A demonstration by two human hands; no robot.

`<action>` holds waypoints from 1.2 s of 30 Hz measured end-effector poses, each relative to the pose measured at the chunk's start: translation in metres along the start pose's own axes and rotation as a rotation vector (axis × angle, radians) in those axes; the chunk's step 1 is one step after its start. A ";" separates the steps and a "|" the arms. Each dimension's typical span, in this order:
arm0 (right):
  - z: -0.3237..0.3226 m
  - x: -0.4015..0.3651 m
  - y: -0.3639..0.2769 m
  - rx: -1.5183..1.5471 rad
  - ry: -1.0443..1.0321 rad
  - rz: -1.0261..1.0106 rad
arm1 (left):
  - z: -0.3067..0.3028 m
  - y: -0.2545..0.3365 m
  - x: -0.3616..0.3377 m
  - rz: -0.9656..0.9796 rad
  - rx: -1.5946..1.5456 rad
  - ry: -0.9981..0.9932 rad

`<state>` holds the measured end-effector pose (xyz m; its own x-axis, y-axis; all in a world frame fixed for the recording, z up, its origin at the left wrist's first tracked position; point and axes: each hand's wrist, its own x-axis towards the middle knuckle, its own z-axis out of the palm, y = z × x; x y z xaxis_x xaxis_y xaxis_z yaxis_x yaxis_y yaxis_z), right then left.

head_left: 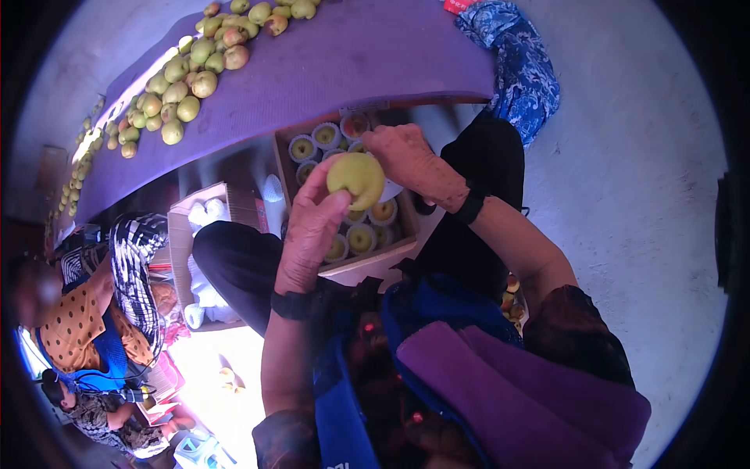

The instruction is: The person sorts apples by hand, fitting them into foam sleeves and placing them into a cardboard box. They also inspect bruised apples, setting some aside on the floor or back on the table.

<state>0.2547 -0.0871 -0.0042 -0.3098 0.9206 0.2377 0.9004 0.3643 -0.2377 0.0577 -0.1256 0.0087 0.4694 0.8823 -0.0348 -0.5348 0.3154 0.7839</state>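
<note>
My left hand (308, 230) holds a yellow-green apple (355, 178) between thumb and fingers, above a cardboard box (375, 263). Close beside the apple, on its right, is my right hand (414, 164) with its fingers curled together; whatever they may grip is hidden. Inside the box stand several apples in white foam nets, such as a netted apple (361, 239) near the front. The two hands and the held apple cover part of the box.
A purple-covered table (351, 62) bears many loose apples (187, 78). Left of my knee, an open carton (181, 258) contains white foam nets (209, 211). Other people (86, 328) sit at far left. Blue patterned cloth (516, 62) hangs at the table's right end.
</note>
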 end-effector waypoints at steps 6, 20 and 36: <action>0.007 -0.006 0.009 0.313 0.097 0.030 | 0.000 -0.023 0.007 -0.049 0.162 0.055; 0.011 -0.004 0.007 0.588 0.096 0.034 | -0.025 -0.036 0.007 -0.156 0.306 0.110; 0.033 0.015 -0.015 0.643 -0.012 -0.008 | -0.031 -0.009 -0.010 -0.087 0.588 0.128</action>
<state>0.2261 -0.0740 -0.0280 -0.3222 0.9177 0.2323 0.5363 0.3792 -0.7541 0.0356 -0.1263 -0.0171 0.3867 0.9083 -0.1599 -0.0037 0.1749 0.9846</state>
